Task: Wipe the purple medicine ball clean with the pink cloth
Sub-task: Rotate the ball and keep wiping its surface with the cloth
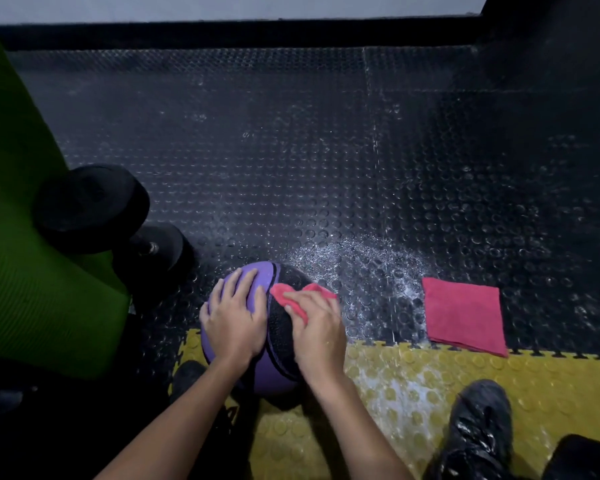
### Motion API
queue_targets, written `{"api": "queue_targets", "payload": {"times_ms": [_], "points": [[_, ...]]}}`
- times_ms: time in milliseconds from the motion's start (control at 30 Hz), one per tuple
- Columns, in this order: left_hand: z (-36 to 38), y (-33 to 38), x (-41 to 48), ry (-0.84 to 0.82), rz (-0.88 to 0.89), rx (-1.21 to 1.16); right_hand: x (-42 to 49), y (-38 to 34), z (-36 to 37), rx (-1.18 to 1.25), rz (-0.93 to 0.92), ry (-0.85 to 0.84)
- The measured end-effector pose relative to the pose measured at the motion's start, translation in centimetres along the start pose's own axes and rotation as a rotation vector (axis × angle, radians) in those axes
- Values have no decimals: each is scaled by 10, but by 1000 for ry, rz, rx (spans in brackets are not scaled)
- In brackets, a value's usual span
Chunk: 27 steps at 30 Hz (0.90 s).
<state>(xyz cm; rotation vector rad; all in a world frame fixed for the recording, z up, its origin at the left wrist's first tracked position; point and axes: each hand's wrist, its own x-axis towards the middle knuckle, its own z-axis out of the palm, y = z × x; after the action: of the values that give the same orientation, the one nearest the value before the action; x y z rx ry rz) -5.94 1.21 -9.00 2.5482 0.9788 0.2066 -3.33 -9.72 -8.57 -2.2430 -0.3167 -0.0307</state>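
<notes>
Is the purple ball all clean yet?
Not yet. Done: wet spatter on the floor suggests spraying is finished. Now: the left hand steadies the purple ball while the right hand holds the pink cloth against its black panel. Left: the remaining sides; which parts are already clean, I can't tell.

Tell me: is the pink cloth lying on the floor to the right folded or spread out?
Folded. The cloth on the floor lies as a neat flat rectangle, and stacked layers show along its near edge.
</notes>
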Motion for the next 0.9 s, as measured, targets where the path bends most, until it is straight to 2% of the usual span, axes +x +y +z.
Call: {"api": "queue_targets", "payload": {"times_ms": [67,133,167,200,267,333,400,433,533,567,633,700,767,833,900], "points": [[0,1,-3,2,14,1,21,11,-4,25,153,-71],[3,5,-6,-20,30,16,45,21,-10,79,411,-111],[4,7,-7,-24,41,34,51,21,-12,77,492,-120],[6,10,-7,-21,51,52,52,18,-12,24,495,-129],[8,11,-7,-12,54,67,43,6,-9,-89,309,-133],[8,8,-7,18,59,57,26,-1,-8,-68,50,-113],[8,2,-9,29,71,37,20,9,-9,-33,-56,-128],[8,-1,-9,31,79,31,23,19,-10,-14,-13,-132],[8,1,-12,20,96,53,42,36,-17,54,361,-132],[8,3,-12,14,96,57,45,34,-17,39,408,-128],[9,5,-10,8,89,56,40,14,-11,-33,282,-127],[8,2,-10,4,90,45,22,-11,-3,-62,29,-97],[6,-5,-9,4,91,11,7,-18,-1,-59,-137,-91],[4,-9,-7,8,86,-19,9,-2,-3,-22,-140,-84],[4,-9,-6,-5,103,-30,18,19,-10,55,53,-58]]}}
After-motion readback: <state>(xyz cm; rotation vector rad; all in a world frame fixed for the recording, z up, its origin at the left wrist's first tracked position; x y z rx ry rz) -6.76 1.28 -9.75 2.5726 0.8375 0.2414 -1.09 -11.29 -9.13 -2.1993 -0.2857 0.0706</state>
